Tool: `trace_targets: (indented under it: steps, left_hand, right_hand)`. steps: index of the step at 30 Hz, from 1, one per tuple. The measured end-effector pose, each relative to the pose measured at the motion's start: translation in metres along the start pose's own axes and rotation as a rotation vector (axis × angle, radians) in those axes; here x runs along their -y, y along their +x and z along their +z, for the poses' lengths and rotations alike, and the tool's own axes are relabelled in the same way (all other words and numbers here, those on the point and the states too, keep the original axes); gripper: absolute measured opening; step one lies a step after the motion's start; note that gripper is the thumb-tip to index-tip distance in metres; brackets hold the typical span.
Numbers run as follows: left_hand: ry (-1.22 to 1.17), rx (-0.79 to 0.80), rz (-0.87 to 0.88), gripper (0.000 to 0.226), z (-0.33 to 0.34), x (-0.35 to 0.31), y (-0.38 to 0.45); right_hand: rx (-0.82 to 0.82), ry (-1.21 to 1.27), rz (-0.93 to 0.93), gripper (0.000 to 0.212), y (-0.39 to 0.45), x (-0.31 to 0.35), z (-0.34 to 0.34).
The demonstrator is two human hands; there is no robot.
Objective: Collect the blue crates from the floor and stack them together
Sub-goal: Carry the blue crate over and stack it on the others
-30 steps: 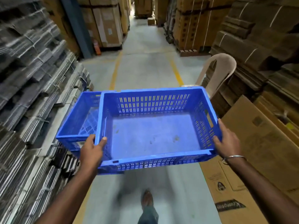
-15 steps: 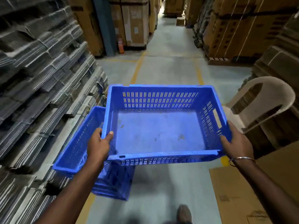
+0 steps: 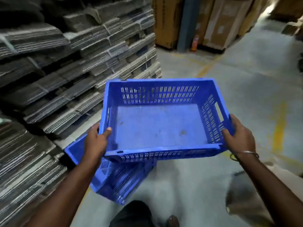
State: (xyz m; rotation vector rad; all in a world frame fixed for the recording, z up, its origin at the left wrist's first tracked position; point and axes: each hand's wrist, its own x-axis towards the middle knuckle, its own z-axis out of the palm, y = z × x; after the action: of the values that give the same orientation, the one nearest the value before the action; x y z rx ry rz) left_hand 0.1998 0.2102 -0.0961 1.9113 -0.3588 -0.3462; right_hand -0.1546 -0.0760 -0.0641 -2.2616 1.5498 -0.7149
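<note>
Carry step: left hand (image 3: 96, 141) and right hand (image 3: 237, 138) grip the side rims of an empty blue crate (image 3: 160, 122), held above the floor crate (image 3: 118, 181) lower left. Next likely: align over it, lower squarely to nest.

No writing here can be made out. The cardboard cartons (image 3: 219, 22) stacked at the far end carry small pale labels, but each is only a blur with no letters or numbers to read. The bundled flattened cardboard (image 3: 65, 63) along the aisle shows bare edges with no print. The blue crate (image 3: 160, 126) being carried has no mark, brand or number on its walls or floor that can be seen, and neither does the second crate (image 3: 118, 182) below it. The yellow lines (image 3: 278, 128) painted on the floor are plain stripes without lettering.
</note>
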Motion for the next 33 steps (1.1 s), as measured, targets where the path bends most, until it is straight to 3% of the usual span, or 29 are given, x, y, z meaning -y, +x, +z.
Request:
trace_targets:
  steps: [5,7,17,24,30,33]
  left_hand:
    - [-0.064,-0.189,-0.11,0.021,-0.024,0.013,0.02]
    - [-0.099,-0.252,-0.124,0.011,-0.032,0.015,0.029]
    - [-0.112,-0.505,-0.273,0.008,-0.078,0.048,0.067]
    - [-0.011,-0.596,-0.423,0.007,-0.089,0.079,0.062]
    - [0.185,-0.685,-0.561,0.013,-0.077,0.101,0.038]
    - [0.288,-0.685,-0.55,0.013,-0.067,0.1,0.032]
  right_hand:
    - [0.098,0.074,-0.172,0.068,0.077,0.05,0.056]
    - [0.134,0.101,-0.238,0.068,0.101,0.071,0.082]
    - [0.365,0.192,-0.453,0.067,0.169,0.18,0.197]
    - [0.538,0.221,-0.543,0.052,0.197,0.221,0.25]
    - [0.7,0.238,-0.581,0.058,0.208,0.225,0.285]
    - [0.764,0.284,-0.57,0.061,0.204,0.216,0.301]
